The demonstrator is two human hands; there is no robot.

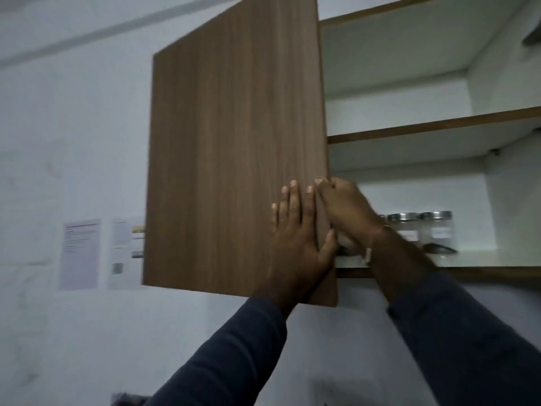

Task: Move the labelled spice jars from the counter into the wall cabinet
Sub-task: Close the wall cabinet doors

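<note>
The brown wooden cabinet door (234,148) stands partly open and fills the middle of the view. The left hand (298,235) lies flat on the front of the door near its free edge, with its fingers (292,197) spread out and gripping nothing. The right hand (345,209) curls round that same edge from the other side, its fingers clenched on the door. Inside the white cabinet (497,83), at about 3 o'clock from the hands, two spice jars (421,230) with shiny metal lids stand side by side on the bottom shelf (483,260). Each jar has a white label, but the words are too blurry to read. Two paper sheets (80,253) hang on the wall at 9 o'clock; their writing is too small to read too.
</note>
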